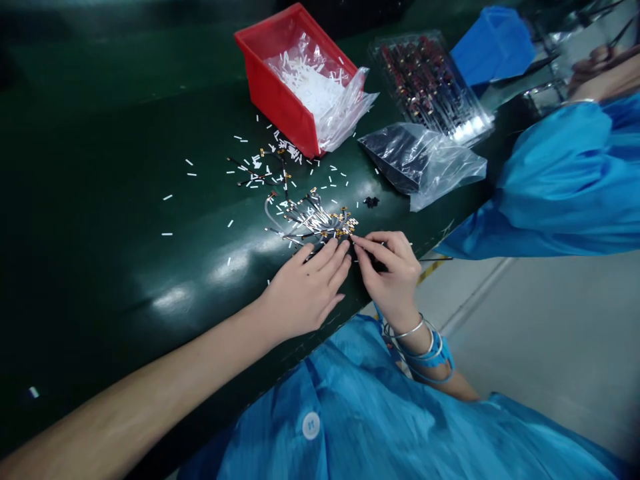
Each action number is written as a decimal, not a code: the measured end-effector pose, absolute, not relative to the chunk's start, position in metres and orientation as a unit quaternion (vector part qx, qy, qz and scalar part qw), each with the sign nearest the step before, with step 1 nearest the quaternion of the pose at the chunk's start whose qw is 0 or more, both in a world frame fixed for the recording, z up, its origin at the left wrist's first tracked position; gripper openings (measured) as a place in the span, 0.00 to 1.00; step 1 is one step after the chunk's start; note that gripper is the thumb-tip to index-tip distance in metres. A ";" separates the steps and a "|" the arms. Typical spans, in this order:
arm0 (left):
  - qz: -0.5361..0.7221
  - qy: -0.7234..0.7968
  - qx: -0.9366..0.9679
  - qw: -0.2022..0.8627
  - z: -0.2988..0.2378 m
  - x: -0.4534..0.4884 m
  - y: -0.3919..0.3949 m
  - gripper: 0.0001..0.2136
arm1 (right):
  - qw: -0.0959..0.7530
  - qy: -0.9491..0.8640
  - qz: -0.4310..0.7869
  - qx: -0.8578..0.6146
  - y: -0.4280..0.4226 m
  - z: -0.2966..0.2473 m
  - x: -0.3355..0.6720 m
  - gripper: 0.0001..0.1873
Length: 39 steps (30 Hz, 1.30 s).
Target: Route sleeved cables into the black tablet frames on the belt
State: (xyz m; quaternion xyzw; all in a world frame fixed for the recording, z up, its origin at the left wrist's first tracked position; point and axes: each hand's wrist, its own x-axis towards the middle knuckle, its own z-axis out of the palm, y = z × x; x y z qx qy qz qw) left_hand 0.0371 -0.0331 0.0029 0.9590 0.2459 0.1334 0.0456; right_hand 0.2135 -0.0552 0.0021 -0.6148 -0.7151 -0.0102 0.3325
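A bundle of thin grey cables with small gold connectors (313, 220) lies on the dark green table (110, 220). My left hand (307, 290) rests palm down at the near edge of the bundle, its fingers stretched out flat on the cable ends. My right hand (393, 273) is pinched together just right of it, thumb and forefinger closed on a thin cable end by the gold connectors. Bracelets and a blue wrist strap (425, 347) circle my right wrist.
A red bin (280, 87) lined with a plastic bag of small white tubes stands behind. White tube pieces (240, 167) are scattered about. To the right lie a clear tray of parts (430, 80), a dark plastic bag (420, 157) and a blue bin (495, 43). A co-worker's blue sleeve (565, 187) reaches in.
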 end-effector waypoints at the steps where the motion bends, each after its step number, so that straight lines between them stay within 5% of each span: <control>1: 0.133 0.245 0.959 0.047 0.003 0.037 -0.033 0.23 | 0.329 -0.723 -0.022 -0.607 -0.055 0.002 0.213 0.11; 9: 0.129 0.246 0.960 0.045 0.001 0.038 -0.033 0.23 | 0.256 -0.741 -0.065 -0.617 -0.062 0.003 0.207 0.13; 16: 0.139 0.249 0.957 0.047 0.002 0.037 -0.033 0.22 | 0.343 -0.671 0.042 -0.655 -0.062 0.008 0.216 0.12; 27: 0.160 0.262 0.951 0.027 0.003 0.038 -0.034 0.22 | 0.271 -0.743 -0.060 -0.608 -0.065 0.000 0.218 0.15; 35: 0.185 0.288 0.939 0.028 0.007 0.036 -0.033 0.19 | 0.297 -0.740 -0.030 -0.602 -0.062 0.007 0.224 0.12; 39: 0.251 0.295 0.922 0.024 0.010 0.033 -0.032 0.14 | 0.202 -0.800 -0.017 -0.565 -0.044 0.026 0.219 0.09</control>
